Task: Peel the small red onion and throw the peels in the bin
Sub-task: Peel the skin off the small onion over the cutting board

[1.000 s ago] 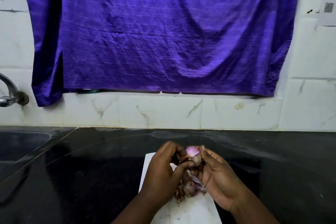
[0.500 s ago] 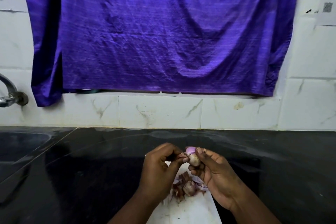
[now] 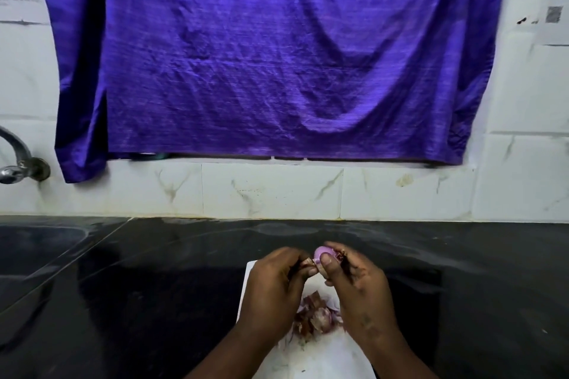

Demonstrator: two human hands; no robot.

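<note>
- The right hand point(image 3: 358, 283) grips the small red onion point(image 3: 323, 255) between thumb and fingers, held up above the far end of the white cutting board point(image 3: 311, 357); its pale purple flesh shows at the top
- The left hand point(image 3: 274, 283) is curled, thumb and fingertips pinching a strip of peel point(image 3: 308, 264) at the onion's left side
- A heap of loose peels point(image 3: 317, 317) lies on the board between the two wrists
- The board sits at the near edge of the black counter point(image 3: 154, 286), about midway along it
- A purple cloth point(image 3: 261, 55) hangs on the tiled wall behind the counter
- A metal tap point(image 3: 18, 163) sticks out at the wall's left edge, above the sink point(image 3: 34, 240) at the counter's far-left corner
</note>
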